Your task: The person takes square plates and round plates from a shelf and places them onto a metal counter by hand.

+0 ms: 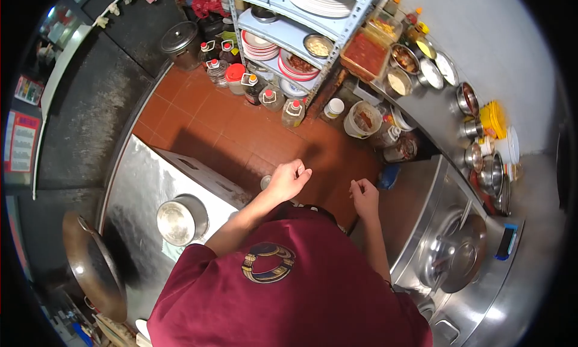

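My left hand hangs in the air in front of the maroon shirt, above the tiled floor. Its fingers are curled into a loose fist and nothing shows in them. To the right, my right hand is also in mid-air, its fingers slightly bent and partly apart, holding nothing visible. Neither hand touches an object. A metal pot stands on the steel counter beside my left forearm. The steel worktop edge is nearest to my right hand.
Ahead stands a shelf rack with stacked plates; several bottles line the floor by it. Bowls and a sauce tub crowd the right-hand shelf. A large wok leans at left. A steel pan sits at right.
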Demonstrator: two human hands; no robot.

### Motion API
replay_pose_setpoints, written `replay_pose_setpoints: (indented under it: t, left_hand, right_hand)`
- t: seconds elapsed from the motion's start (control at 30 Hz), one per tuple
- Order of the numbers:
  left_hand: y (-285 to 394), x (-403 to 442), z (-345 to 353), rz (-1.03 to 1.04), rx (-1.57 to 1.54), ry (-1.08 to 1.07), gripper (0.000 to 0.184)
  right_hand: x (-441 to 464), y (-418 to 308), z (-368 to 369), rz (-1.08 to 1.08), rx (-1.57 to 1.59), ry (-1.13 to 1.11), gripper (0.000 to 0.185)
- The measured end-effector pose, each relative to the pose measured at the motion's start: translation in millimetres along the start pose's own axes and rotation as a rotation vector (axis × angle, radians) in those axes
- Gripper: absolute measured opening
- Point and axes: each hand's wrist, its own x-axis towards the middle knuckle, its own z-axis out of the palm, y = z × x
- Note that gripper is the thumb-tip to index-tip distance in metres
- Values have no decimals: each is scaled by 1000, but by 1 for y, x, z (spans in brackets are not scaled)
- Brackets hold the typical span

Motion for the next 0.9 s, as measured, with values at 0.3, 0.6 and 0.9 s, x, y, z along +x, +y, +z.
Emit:
replay_pose_setpoints:
  t: [0.3, 0.6, 0.9]
  left_hand:
    - [-15, 19, -58, -169, -15, 129, 33]
    - [-33, 15, -88, -299, -27, 361, 34]
    - [-40, 52, -100, -327, 40, 755, 34]
  right_hand:
    - [69, -51, 56, -119, -45, -188, 26]
    - [134, -97, 108, -168, -85, -452, 26]
    - [252, -139, 174, -582, -132, -713, 27]
